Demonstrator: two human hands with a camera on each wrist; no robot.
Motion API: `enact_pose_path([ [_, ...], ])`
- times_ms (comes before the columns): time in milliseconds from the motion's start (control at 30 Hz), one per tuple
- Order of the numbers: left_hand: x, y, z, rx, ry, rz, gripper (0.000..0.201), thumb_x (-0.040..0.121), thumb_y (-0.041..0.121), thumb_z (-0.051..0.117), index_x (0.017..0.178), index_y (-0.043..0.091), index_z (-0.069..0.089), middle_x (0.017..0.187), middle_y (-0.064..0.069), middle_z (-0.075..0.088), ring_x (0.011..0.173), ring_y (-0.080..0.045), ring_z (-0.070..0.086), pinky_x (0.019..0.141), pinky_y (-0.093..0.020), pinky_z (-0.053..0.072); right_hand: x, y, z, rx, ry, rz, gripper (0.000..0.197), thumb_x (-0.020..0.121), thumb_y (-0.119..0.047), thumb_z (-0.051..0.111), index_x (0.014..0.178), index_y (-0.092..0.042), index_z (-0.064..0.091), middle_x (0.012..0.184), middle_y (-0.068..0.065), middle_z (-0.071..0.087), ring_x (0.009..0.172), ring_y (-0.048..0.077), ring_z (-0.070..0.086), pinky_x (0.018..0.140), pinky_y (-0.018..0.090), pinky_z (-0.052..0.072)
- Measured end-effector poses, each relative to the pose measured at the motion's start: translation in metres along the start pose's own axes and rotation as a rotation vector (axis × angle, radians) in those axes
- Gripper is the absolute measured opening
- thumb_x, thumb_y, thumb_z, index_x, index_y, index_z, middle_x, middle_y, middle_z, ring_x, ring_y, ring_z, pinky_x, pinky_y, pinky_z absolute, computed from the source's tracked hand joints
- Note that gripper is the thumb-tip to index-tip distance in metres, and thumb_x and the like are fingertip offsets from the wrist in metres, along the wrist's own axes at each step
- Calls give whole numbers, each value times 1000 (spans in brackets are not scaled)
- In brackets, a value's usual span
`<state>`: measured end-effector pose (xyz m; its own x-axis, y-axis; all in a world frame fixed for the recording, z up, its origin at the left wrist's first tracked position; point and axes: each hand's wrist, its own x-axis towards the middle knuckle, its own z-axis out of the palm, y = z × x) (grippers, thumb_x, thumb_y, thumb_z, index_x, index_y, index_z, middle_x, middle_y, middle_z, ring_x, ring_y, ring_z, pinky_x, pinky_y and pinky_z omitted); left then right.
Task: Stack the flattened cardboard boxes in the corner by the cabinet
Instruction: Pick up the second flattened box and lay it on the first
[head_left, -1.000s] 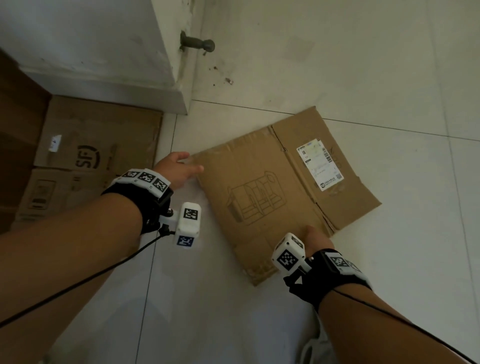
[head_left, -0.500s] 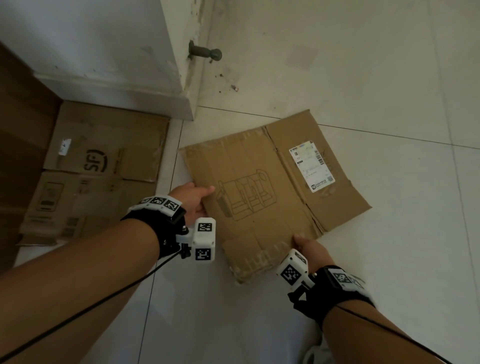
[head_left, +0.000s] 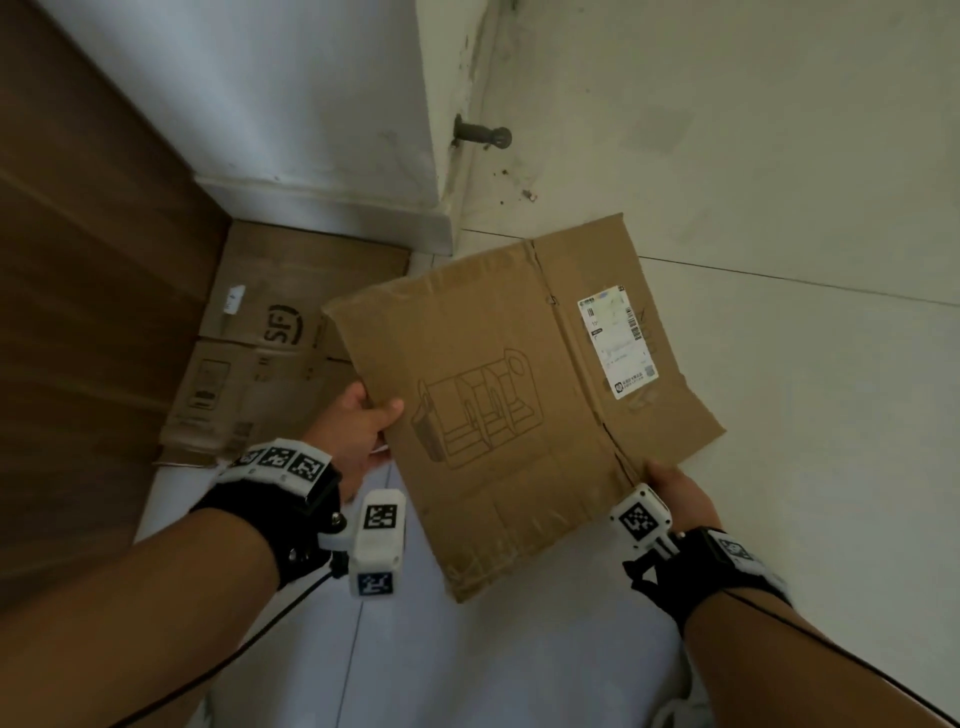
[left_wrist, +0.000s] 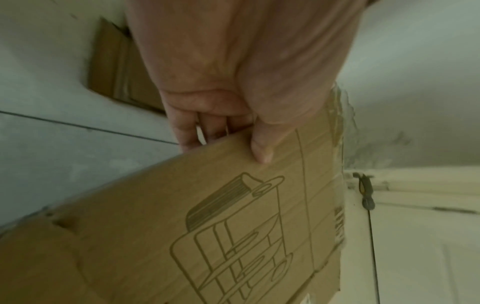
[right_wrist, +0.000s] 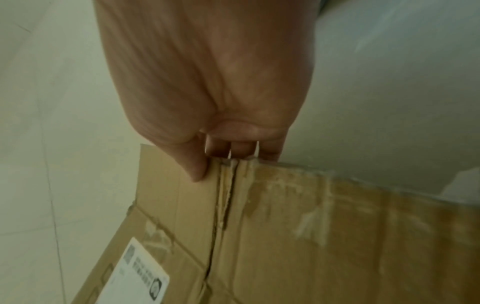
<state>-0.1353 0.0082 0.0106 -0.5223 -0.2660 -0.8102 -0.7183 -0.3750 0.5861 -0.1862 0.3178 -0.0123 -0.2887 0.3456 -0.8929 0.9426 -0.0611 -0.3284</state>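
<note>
- Left hand (head_left: 358, 426) grasps the flattened cardboard box (head_left: 509, 395) at its left edge: thumb (left_wrist: 261, 150) on top, fingers curled under.
- Right hand (head_left: 675, 493) grasps the near edge of the same box, right beside the split seam (right_wrist: 223, 205): thumb on top, fingers beneath.
- Box is held off the floor between the two hands, printed side up; line drawing in the middle, white shipping label (head_left: 615, 340) on the far-right panel. Near edge shows torn tape residue.
- Its far-left corner overlaps, in the head view, the pile of flattened boxes (head_left: 265, 353) lying flat in the corner; held box not resting on the pile.
- Pile: top sheet with a dark round logo, another printed sheet under it sticking out toward the camera. Nothing inside any box, all are flat.
- Pile is bounded on the left by the brown cabinet (head_left: 88, 312) and behind by the white wall base (head_left: 322, 208).
- Wall corner juts out just beyond the box's far edge; door stop (head_left: 480, 136) sticks out of the wall further back.
- Open tiled floor (head_left: 805, 415) to the right and under the held box.
</note>
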Motion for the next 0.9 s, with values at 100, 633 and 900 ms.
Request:
enact_pose_path([
  [100,-18,-8,-22,-74,50,-55,22,98,8,46,116,18,52,123,-14,62,109,-33,59,89,-47,49,-15,11,10,-315,32,-179,38,98,-26,41,130,-6,47,142,22,43,127,35,47,104,34,36],
  [633,-93,-79,-153,-220,322,-173,35,96,22,52,129,14,51,114,-6,62,94,-26,59,97,-42,45,-111,15,126,-614,-104,-408,49,92,-21,49,137,-3,40,147,20,40,139,33,34,89,15,49],
  [900,-63,-82,-175,-85,369,-247,51,99,20,46,145,3,34,148,-14,44,133,-34,44,81,-25,38,-131,-17,198,-1005,6,-679,50,91,-22,52,138,-5,44,145,14,43,140,29,32,115,29,24],
])
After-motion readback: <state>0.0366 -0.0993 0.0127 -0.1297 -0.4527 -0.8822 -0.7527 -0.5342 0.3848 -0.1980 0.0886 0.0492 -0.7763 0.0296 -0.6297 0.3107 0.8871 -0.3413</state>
